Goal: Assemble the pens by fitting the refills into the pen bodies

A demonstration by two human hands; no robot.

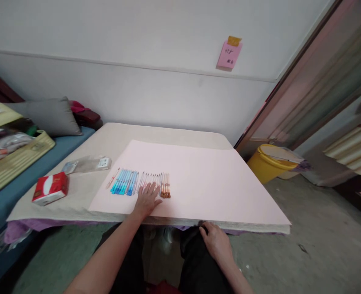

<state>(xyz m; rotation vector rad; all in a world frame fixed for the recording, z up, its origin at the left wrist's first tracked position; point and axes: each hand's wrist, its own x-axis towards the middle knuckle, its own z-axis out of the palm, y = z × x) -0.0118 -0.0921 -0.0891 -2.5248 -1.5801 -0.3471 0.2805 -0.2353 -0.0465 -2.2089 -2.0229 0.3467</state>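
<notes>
A row of several pens [139, 183] lies side by side on a large pink sheet [199, 179] that covers much of a low table [85, 200]. The left pens are blue, the middle ones clear, the right ones brown-orange. My left hand [148, 199] lies flat on the sheet with its fingers stretched out. The fingertips touch the near ends of the clear pens. My right hand [216, 241] rests below the table's front edge on my dark trouser leg, fingers loosely curled, nothing visible in it.
A red tissue pack [50, 188] and a clear plastic packet [87, 164] lie on the table's left side. A blue-covered bed with a grey cushion [47, 116] and a yellow-green case [18, 157] stands at the left. A yellow bin [269, 163] sits on the floor at the right.
</notes>
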